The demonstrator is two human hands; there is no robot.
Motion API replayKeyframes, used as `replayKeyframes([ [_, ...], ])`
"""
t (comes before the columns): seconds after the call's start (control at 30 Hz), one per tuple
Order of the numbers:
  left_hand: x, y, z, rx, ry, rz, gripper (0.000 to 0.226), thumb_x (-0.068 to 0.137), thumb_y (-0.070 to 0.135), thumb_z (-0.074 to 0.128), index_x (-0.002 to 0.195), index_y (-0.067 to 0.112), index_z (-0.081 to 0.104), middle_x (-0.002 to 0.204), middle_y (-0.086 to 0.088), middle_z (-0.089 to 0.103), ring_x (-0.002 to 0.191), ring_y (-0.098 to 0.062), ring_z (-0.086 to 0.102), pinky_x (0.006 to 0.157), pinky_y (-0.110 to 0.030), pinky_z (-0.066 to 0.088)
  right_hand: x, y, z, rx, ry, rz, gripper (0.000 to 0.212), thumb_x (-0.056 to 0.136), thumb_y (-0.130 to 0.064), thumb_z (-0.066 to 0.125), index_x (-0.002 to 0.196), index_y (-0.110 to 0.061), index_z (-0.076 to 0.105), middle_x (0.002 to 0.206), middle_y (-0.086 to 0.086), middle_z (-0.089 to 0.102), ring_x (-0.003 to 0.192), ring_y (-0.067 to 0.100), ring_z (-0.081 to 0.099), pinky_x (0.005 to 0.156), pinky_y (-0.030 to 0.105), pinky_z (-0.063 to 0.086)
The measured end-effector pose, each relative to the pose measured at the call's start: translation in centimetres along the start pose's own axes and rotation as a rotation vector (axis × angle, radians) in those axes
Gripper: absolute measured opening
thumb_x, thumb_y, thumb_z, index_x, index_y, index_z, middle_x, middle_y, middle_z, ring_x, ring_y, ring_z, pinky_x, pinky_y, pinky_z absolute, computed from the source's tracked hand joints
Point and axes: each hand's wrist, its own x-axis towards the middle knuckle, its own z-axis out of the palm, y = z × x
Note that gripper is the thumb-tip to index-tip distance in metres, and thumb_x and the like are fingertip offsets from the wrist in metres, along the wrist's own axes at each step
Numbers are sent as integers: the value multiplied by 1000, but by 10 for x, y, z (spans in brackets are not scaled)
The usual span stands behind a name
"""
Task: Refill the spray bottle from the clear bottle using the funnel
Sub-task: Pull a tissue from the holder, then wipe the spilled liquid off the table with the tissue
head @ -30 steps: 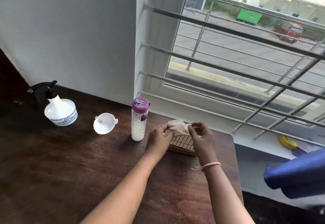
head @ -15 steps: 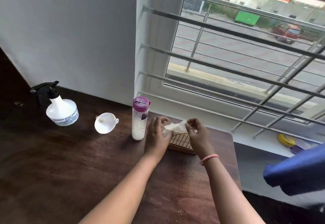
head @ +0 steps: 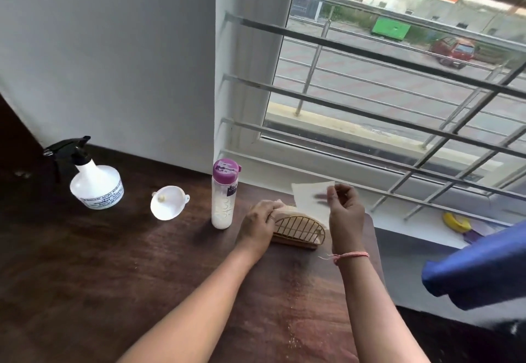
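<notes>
At a dark wooden desk point(head: 85, 291) by a barred window, a person's right hand point(head: 345, 214) pinches a white paper napkin point(head: 310, 197) lifted above a wire napkin holder point(head: 299, 230), while the left hand point(head: 257, 224) rests on the holder's left end, fingers curled over the napkin stack. Just left of the holder stands the clear bottle point(head: 223, 194), its purple cap on. Farther left of the holder lies the white funnel point(head: 168, 202), and beyond it the spray bottle point(head: 94, 180) with a black trigger head.
</notes>
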Motion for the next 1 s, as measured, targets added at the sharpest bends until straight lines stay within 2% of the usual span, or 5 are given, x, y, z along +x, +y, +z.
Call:
replayKeyframes([
  [0.2, -7, 23, -9, 78, -26, -88, 49, 93, 23, 55, 140, 21, 41, 146, 1, 39, 137, -10, 31, 113, -24, 26, -23, -7, -25, 11, 171, 2, 13, 94, -14, 58, 87, -25, 57, 77, 0, 57, 66, 9, 51, 58, 17, 44],
  [0.3, -43, 54, -24, -155, -42, -129, 40, 92, 45, 50, 122, 21, 59, 124, 9, 58, 111, 14, 49, 91, -4, 36, -62, 8, -34, -92, 126, 24, 11, 92, -14, 60, 87, -24, 59, 78, -2, 59, 66, 9, 52, 53, 12, 42],
  [0.43, -96, 57, -17, -500, -259, -453, 50, 79, 67, 53, 93, 22, 69, 79, 9, 66, 69, -1, 59, 62, -13, 45, -103, 38, -34, -265, 40, 20, 15, 86, -10, 67, 81, -23, 63, 76, -6, 65, 69, 12, 57, 61, 15, 46],
  [0.67, -129, 16, -18, -208, -104, -611, 7, 79, 22, 70, 73, 22, 65, 61, 12, 63, 54, 4, 51, 56, -13, 40, -164, 78, -33, -694, -158, -488, 26, 88, -21, 52, 110, -15, 65, 109, -1, 59, 102, 13, 52, 93, 24, 40],
  [1.0, -144, -3, -8, -281, -255, -742, 19, 85, 16, 58, 88, 29, 71, 81, 4, 71, 71, -11, 66, 77, -40, 59, -210, 142, -41, -936, -600, -360, 56, 101, -44, 23, 148, -15, 30, 154, -1, 30, 145, 13, 19, 116, 27, 15],
])
